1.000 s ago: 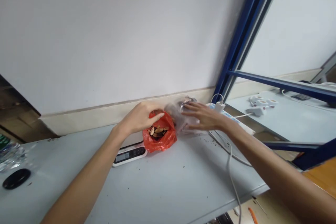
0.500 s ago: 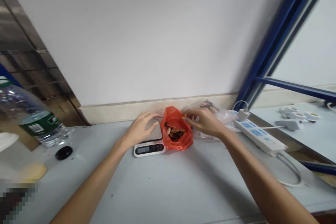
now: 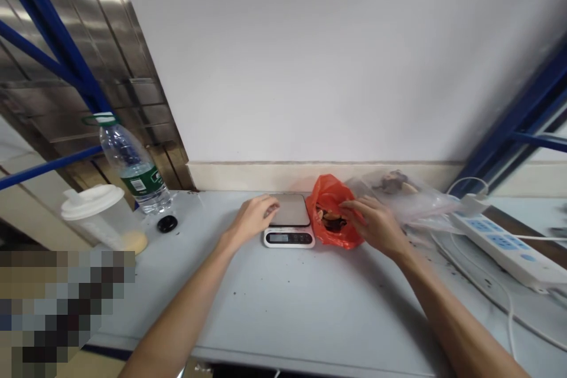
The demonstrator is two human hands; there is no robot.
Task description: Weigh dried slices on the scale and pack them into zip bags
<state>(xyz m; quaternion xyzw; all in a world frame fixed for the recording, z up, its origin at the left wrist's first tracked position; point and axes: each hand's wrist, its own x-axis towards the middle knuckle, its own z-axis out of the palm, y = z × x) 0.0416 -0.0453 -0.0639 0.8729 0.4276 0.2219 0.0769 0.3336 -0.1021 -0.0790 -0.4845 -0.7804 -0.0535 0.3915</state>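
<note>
A small white digital scale [image 3: 290, 239] with a grey square plate and a lit display stands near the wall. My left hand [image 3: 256, 217] is at the plate's left edge, its fingers loosely curved with a gap at the thumb and nothing visible in them. Right beside the scale sits an open red plastic bag [image 3: 339, 239] holding dark and tan dried pieces [image 3: 331, 220], perhaps mushroom slices. At the bag's right rim is my right hand [image 3: 371, 221], fingers bent over the edge and closed on the plastic; its thumb is mostly hidden.
Behind my right hand lies a clear plastic bag [image 3: 416, 198] with dark and pale pieces. A white power strip [image 3: 509, 248] and cables lie on the right. At left are a water bottle [image 3: 142, 180], a black round cap [image 3: 167, 224] and a white-lidded cup [image 3: 100, 218].
The view has swung left, bringing the bottle and cup further in. My left hand has drawn back from over the plate to its left edge, fingers more curled. My right hand stays at the red bag.
</note>
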